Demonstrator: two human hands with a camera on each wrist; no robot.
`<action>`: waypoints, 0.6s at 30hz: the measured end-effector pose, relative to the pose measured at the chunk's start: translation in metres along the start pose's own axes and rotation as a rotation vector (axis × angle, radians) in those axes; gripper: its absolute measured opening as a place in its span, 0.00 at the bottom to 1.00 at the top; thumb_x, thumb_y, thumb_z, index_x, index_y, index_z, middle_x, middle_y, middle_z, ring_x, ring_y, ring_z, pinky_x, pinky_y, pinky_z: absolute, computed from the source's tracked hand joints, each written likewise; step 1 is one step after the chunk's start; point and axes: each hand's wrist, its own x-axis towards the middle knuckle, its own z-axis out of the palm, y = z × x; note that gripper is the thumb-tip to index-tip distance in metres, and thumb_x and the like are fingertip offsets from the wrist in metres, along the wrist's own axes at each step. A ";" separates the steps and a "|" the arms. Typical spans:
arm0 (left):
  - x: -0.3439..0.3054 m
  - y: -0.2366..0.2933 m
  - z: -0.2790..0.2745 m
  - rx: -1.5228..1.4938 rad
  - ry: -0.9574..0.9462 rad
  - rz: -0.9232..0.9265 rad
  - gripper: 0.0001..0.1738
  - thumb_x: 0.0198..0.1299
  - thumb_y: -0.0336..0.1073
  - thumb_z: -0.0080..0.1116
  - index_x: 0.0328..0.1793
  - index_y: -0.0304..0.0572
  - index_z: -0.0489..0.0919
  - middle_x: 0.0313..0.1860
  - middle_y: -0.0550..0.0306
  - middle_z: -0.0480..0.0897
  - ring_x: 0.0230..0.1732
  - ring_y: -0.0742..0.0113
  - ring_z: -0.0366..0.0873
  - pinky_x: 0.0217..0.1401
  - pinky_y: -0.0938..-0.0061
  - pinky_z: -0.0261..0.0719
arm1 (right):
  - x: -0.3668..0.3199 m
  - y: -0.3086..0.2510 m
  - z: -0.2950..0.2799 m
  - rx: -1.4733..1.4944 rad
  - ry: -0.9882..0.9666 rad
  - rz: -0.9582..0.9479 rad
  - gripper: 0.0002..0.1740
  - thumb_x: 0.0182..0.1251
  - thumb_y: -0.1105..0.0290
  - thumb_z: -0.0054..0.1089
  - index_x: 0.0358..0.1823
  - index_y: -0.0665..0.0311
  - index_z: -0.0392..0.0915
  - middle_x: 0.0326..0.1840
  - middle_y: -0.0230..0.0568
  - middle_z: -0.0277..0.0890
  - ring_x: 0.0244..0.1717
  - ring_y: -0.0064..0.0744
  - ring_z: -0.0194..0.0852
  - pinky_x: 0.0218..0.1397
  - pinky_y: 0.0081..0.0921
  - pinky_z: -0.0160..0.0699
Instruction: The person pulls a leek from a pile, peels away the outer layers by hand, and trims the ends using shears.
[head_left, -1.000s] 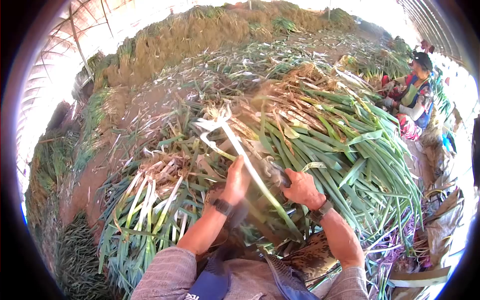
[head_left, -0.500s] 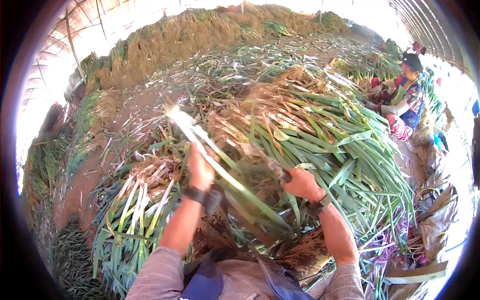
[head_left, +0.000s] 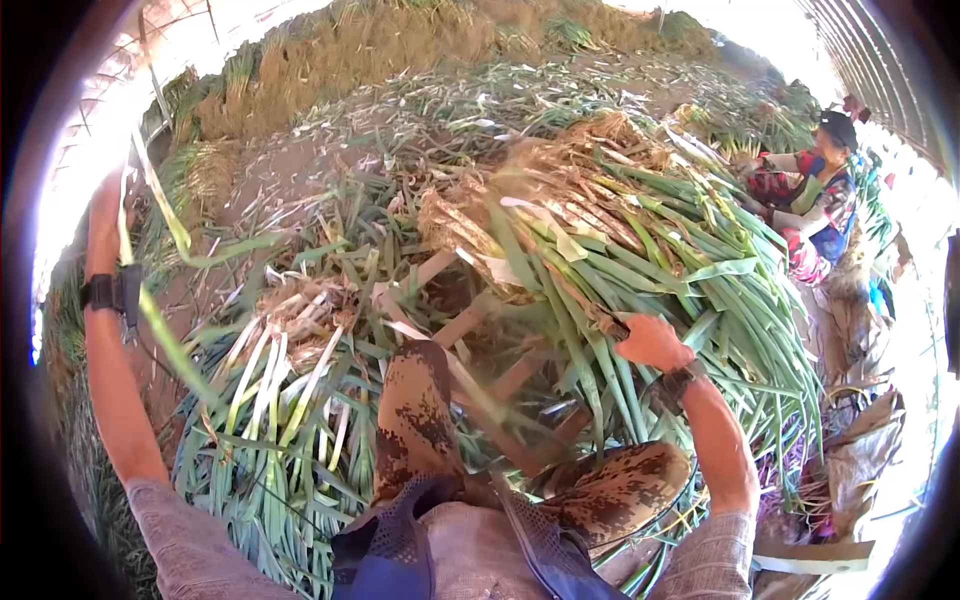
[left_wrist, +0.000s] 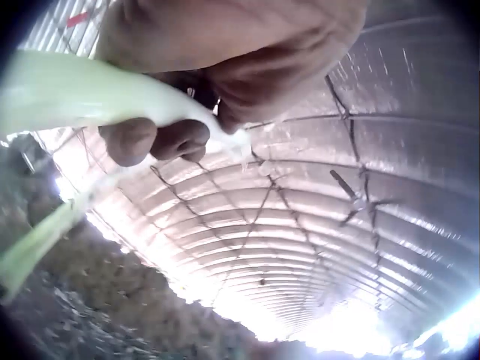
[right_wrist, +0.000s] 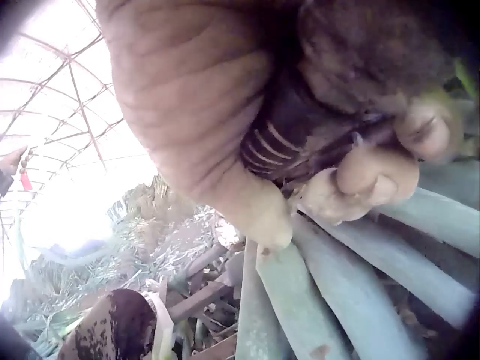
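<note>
My left hand (head_left: 104, 222) is raised at the far left of the head view and grips leek stalks. In the left wrist view the fingers curl round a thick pale leek (left_wrist: 82, 94), and a second thinner stalk (left_wrist: 45, 238) hangs below. My right hand (head_left: 652, 342) is over the near side of a large leek pile (head_left: 690, 280). It grips a dark tool with a ribbed handle (right_wrist: 281, 127); the tool's working end is blurred. A smaller bundle of white-stemmed leeks (head_left: 265, 385) lies left of my knees.
Wooden bars (head_left: 470, 320) lie between my knees and the large pile. Leaf scraps (head_left: 430, 140) litter the ground beyond. Another person (head_left: 825, 205) sits at the right, and stacked bundles (head_left: 370, 65) line the back. A crumpled sheet (head_left: 860, 450) is at the right edge.
The left hand has swung from in front of me out to the far left, carrying the leeks. My right hand has shifted slightly right, still holding the tool.
</note>
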 end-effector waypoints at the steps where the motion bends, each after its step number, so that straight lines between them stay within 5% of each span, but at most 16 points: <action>1: 0.012 -0.026 -0.022 0.006 0.001 -0.008 0.26 0.66 0.61 0.56 0.46 0.44 0.81 0.24 0.64 0.74 0.16 0.79 0.65 0.16 0.83 0.63 | 0.003 0.001 0.003 0.008 0.033 -0.052 0.23 0.55 0.58 0.58 0.49 0.61 0.82 0.46 0.60 0.82 0.52 0.63 0.79 0.57 0.51 0.77; 3: 0.028 -0.093 -0.057 0.768 -0.462 0.684 0.25 0.68 0.52 0.54 0.51 0.32 0.78 0.37 0.50 0.84 0.39 0.55 0.81 0.43 0.60 0.79 | 0.021 0.008 0.014 0.003 0.060 -0.145 0.23 0.53 0.58 0.60 0.45 0.69 0.82 0.42 0.63 0.82 0.49 0.64 0.79 0.55 0.51 0.77; 4: 0.030 -0.166 -0.034 0.851 -0.198 0.405 0.25 0.67 0.48 0.55 0.57 0.31 0.77 0.48 0.43 0.85 0.51 0.43 0.81 0.56 0.57 0.76 | 0.024 0.005 0.014 0.005 0.058 -0.147 0.23 0.53 0.58 0.60 0.45 0.69 0.82 0.42 0.63 0.82 0.49 0.64 0.79 0.55 0.51 0.77; 5: -0.032 -0.139 -0.001 0.835 -0.221 0.341 0.28 0.66 0.48 0.55 0.64 0.33 0.76 0.55 0.39 0.83 0.57 0.47 0.81 0.58 0.59 0.76 | 0.026 0.000 0.014 -0.042 0.010 -0.169 0.23 0.53 0.58 0.59 0.44 0.69 0.82 0.42 0.63 0.82 0.49 0.63 0.79 0.55 0.51 0.77; 6: -0.024 -0.194 0.014 0.895 -0.186 0.293 0.28 0.66 0.48 0.55 0.64 0.33 0.77 0.51 0.39 0.84 0.54 0.49 0.82 0.55 0.58 0.76 | 0.029 -0.003 0.012 -0.091 -0.036 -0.187 0.22 0.53 0.58 0.59 0.44 0.69 0.82 0.42 0.62 0.82 0.49 0.62 0.79 0.55 0.51 0.77; 7: -0.031 -0.219 0.042 0.727 -0.368 0.268 0.24 0.64 0.44 0.54 0.56 0.31 0.80 0.44 0.36 0.85 0.49 0.46 0.84 0.53 0.57 0.79 | 0.032 -0.004 0.009 -0.093 -0.038 -0.180 0.22 0.53 0.58 0.59 0.44 0.69 0.82 0.42 0.62 0.82 0.49 0.62 0.79 0.55 0.51 0.77; 8: -0.079 -0.183 0.083 0.687 -0.475 0.055 0.24 0.64 0.48 0.56 0.52 0.31 0.82 0.43 0.39 0.86 0.45 0.49 0.84 0.49 0.58 0.80 | 0.034 -0.005 0.005 -0.124 -0.058 -0.162 0.23 0.55 0.56 0.58 0.45 0.68 0.82 0.44 0.61 0.82 0.51 0.60 0.80 0.56 0.50 0.77; 14: -0.203 -0.144 0.302 0.304 -0.905 -0.016 0.22 0.66 0.50 0.58 0.48 0.34 0.83 0.33 0.62 0.81 0.35 0.71 0.76 0.39 0.71 0.74 | 0.030 -0.016 0.012 -0.012 -0.051 -0.068 0.25 0.59 0.51 0.57 0.45 0.66 0.84 0.45 0.58 0.83 0.52 0.59 0.82 0.57 0.47 0.79; 17: -0.248 -0.111 0.387 0.140 -1.026 0.068 0.27 0.66 0.51 0.58 0.56 0.31 0.81 0.41 0.54 0.85 0.39 0.64 0.80 0.44 0.65 0.76 | 0.025 0.001 -0.003 0.089 -0.012 -0.036 0.23 0.56 0.55 0.58 0.46 0.66 0.83 0.45 0.59 0.83 0.51 0.61 0.80 0.57 0.48 0.78; 18: -0.265 -0.097 0.410 -0.035 -0.942 0.203 0.23 0.64 0.47 0.57 0.48 0.30 0.84 0.36 0.50 0.86 0.37 0.62 0.81 0.43 0.64 0.78 | 0.023 0.011 -0.007 0.079 -0.023 -0.029 0.23 0.56 0.56 0.58 0.46 0.65 0.83 0.44 0.59 0.83 0.51 0.62 0.80 0.57 0.49 0.78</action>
